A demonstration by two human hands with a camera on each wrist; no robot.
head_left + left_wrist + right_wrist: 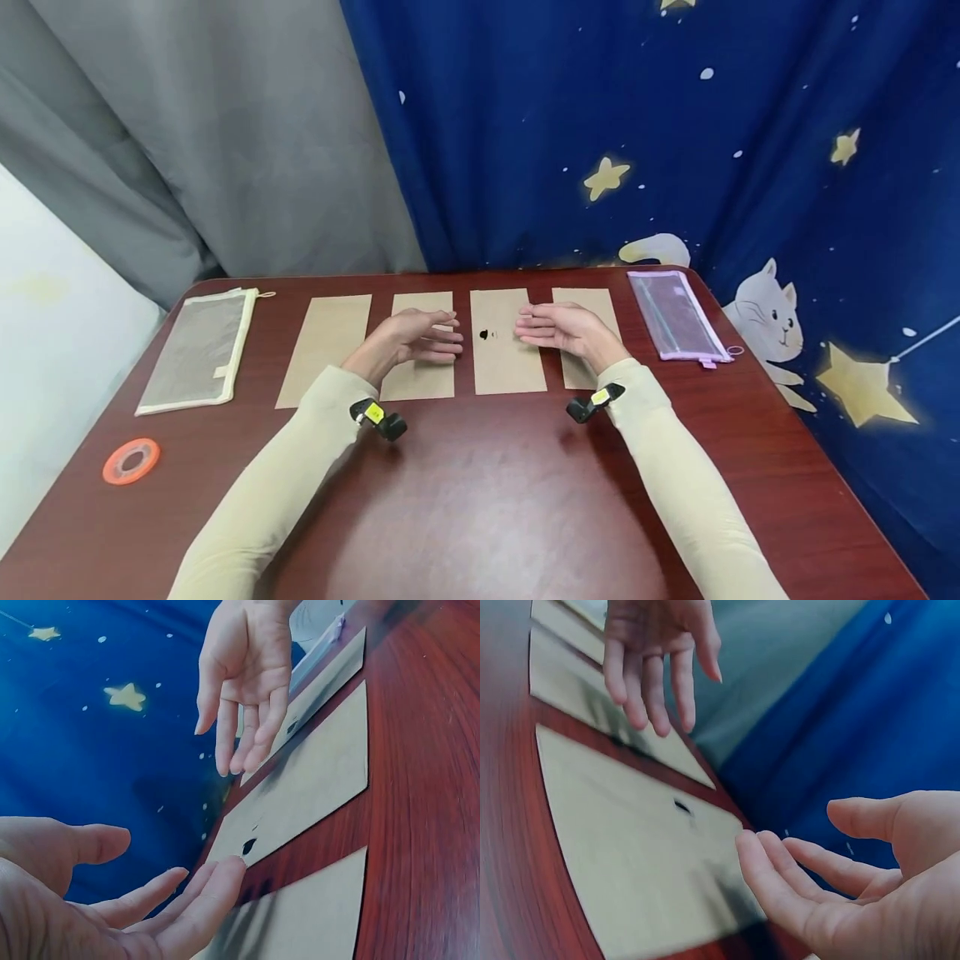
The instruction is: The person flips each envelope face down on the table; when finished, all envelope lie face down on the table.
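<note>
Tan sheets (506,350) are spaced apart, seemingly against overlap; left hand (423,335) and right hand (561,326) are held loosely outstretched, empty.

Matt, smooth paper sheets (510,371) nr L hand (420,335) & R hand (564,327); glossy wood-look tabletop (487,508) below; mesh pouches (191,346) either side.

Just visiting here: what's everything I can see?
Table: 1, reddish brown, under everything
Paper sheets: 4, tan, row along far side
Black mark: at least 1, black, third sheet from left
Mesh pouches: 2, cream-trimmed and purple, far left and right
Ring: 1, orange, table's left
Curtains: 2, grey and blue, behind
Printed stars: several, yellow, blue curtain
Printed cat: at least 1, white, blue curtain
Wall: 1, white, left edge
Hands: 2, bare, above sheets
Sleeves: 2, cream, forearms
Wrist cameras: 2, black-and-yellow, wrists
</note>
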